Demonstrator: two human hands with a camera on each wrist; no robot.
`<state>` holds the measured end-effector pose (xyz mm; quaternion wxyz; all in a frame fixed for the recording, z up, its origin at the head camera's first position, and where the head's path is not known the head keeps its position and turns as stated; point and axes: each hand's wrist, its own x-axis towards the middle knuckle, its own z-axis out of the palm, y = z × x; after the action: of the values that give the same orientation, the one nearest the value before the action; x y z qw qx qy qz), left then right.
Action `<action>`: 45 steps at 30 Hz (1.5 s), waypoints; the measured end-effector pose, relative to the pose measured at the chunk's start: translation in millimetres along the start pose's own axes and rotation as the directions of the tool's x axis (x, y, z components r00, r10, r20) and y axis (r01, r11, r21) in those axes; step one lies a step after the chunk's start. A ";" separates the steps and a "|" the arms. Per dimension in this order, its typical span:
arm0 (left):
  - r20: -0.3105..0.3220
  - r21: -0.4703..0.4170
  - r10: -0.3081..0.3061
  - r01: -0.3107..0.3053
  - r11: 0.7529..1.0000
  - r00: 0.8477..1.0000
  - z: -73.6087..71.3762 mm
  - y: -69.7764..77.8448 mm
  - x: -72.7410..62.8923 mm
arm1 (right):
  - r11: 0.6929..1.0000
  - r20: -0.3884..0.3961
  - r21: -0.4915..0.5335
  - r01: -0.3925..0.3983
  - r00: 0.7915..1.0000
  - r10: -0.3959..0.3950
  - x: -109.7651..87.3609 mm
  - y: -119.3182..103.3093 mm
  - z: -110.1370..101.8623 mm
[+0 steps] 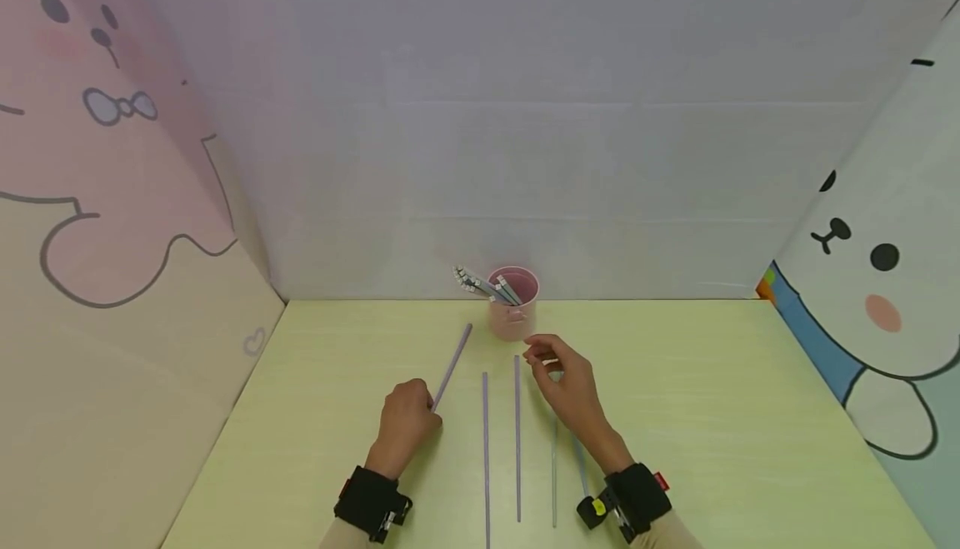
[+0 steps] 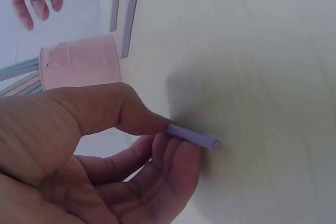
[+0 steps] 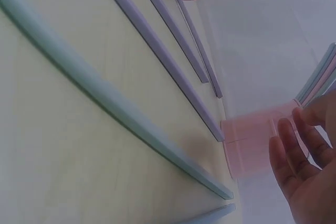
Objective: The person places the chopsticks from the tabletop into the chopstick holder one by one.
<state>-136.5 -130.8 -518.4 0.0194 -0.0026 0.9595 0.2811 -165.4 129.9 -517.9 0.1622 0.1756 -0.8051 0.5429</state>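
My left hand (image 1: 405, 420) pinches a slim purple stick (image 1: 453, 366) between thumb and fingers near its lower end. It slants up and right toward the pink cup (image 1: 512, 326); its round near end pokes out past the fingertips in the left wrist view. My right hand (image 1: 570, 382) hovers just right of the cup, fingers loosely bent with nothing between them. Between the hands lie two more purple sticks (image 1: 486, 457). A pale green stick (image 3: 105, 90) and a blue stick (image 1: 581, 466) lie under the right forearm.
Several pastel sticks (image 1: 480, 284) stand in the cup, most leaning left over its rim. The cup is near the back edge of the pale yellow table (image 1: 712, 416). A grey-white backdrop (image 1: 525, 116) rises behind, with cartoon-printed panels (image 1: 135, 199) at both sides.
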 end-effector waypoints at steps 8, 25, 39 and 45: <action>0.076 -0.073 0.024 -0.018 0.997 0.997 -12.9 4.0 -17.8 | 0.997 0.090 0.007 -0.075 0.993 0.074 -10.1 8.9 4.7; 0.182 -0.279 0.249 -0.193 0.941 0.951 -3.2 30.1 -29.5 | 0.975 0.177 0.061 -0.213 0.964 0.200 -16.6 -21.1 14.4; 0.172 -0.528 0.305 -0.174 0.831 0.937 11.1 39.9 -31.3 | 0.888 0.142 0.450 -0.091 0.989 0.029 -10.3 -38.6 9.8; 0.132 -0.567 0.337 -0.208 0.797 0.932 12.3 44.8 -30.8 | 0.883 0.115 0.464 -0.068 0.993 0.016 -4.5 -48.5 5.7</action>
<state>-106.0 -86.6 -503.4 0.0858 0.1628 0.8214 0.5398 -139.6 108.1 -482.4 0.0595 0.2212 -0.6617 0.7139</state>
